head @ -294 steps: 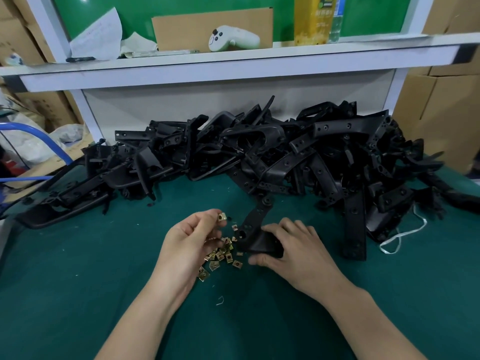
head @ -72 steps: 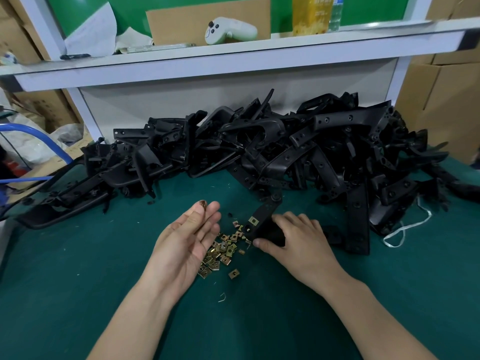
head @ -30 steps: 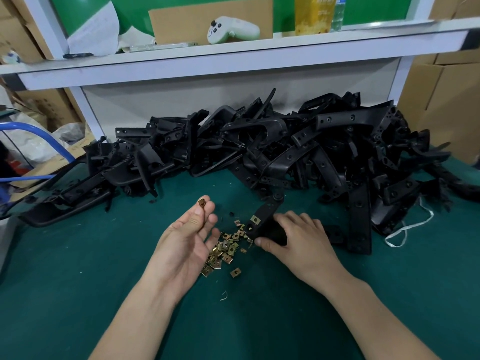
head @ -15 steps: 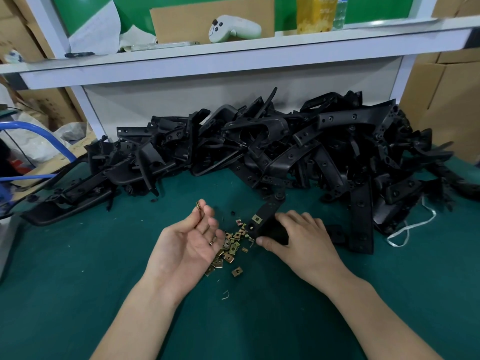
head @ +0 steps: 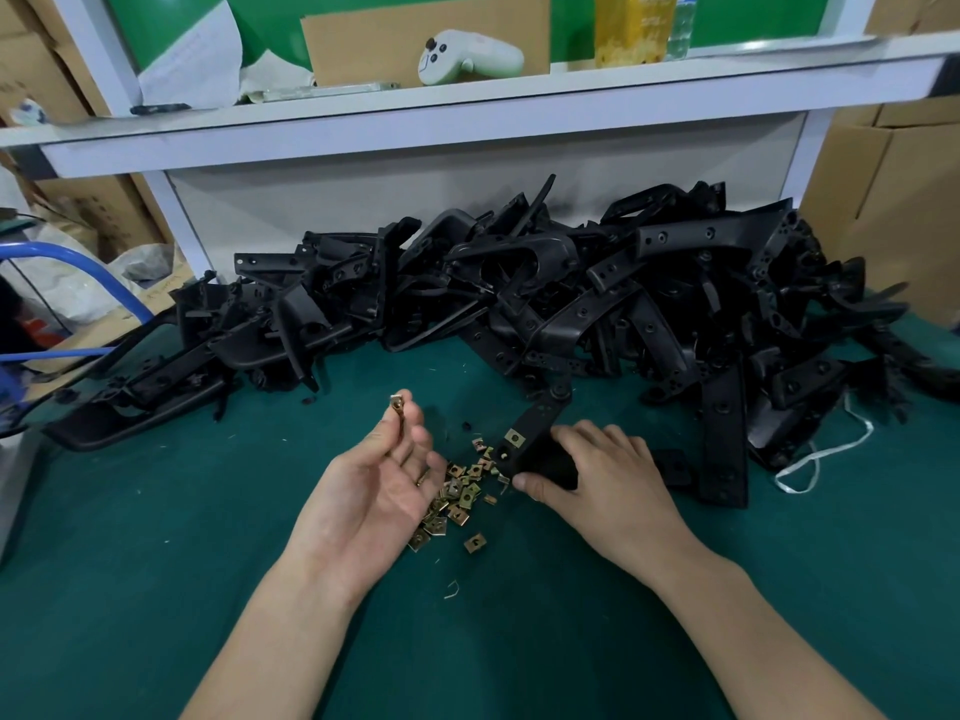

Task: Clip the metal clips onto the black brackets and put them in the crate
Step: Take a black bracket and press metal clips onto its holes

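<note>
Pinching one clip, left hand; right hand gripping one bracket.

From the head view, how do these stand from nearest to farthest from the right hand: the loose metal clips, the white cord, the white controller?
1. Loose metal clips: on the mat, just left of the right hand.
2. White cord: on the mat, to its right.
3. White controller: up on the shelf, far behind.
</note>
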`<control>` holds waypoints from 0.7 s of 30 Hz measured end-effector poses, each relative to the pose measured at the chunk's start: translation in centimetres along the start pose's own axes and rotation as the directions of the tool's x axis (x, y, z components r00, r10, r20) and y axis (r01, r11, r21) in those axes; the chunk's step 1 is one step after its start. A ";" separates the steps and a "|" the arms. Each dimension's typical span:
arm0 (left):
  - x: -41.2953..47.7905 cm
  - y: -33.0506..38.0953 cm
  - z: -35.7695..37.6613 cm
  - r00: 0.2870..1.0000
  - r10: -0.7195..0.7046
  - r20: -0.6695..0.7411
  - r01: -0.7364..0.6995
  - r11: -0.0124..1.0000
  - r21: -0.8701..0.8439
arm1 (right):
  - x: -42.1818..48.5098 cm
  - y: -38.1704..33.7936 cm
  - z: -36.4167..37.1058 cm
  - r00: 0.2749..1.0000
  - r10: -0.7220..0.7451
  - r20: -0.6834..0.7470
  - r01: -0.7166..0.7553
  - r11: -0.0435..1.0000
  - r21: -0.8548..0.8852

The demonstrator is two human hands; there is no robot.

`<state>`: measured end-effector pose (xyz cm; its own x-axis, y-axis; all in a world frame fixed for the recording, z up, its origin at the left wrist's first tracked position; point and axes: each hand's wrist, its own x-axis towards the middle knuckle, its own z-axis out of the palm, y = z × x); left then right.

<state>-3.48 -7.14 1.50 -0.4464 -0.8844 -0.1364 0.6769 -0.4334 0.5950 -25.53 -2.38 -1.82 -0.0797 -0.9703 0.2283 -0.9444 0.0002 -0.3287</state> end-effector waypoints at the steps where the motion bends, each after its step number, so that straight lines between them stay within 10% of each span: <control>1: 0.0 0.0 0.0 1.000 0.009 0.002 -0.009 1.000 0.008 | 0.0 0.0 0.0 1.000 0.000 0.000 0.000 1.000 0.000; 21: -0.2 -0.2 0.4 0.993 0.112 0.028 -0.115 0.982 0.147 | 0.0 0.1 0.1 1.000 -0.002 0.005 0.002 1.000 -0.003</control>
<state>-3.74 -6.84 1.75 -0.3842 -0.9221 -0.0468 0.6298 -0.2988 0.7170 -25.58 -2.42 -1.92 -0.0757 -0.9715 0.2245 -0.9457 -0.0014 -0.3250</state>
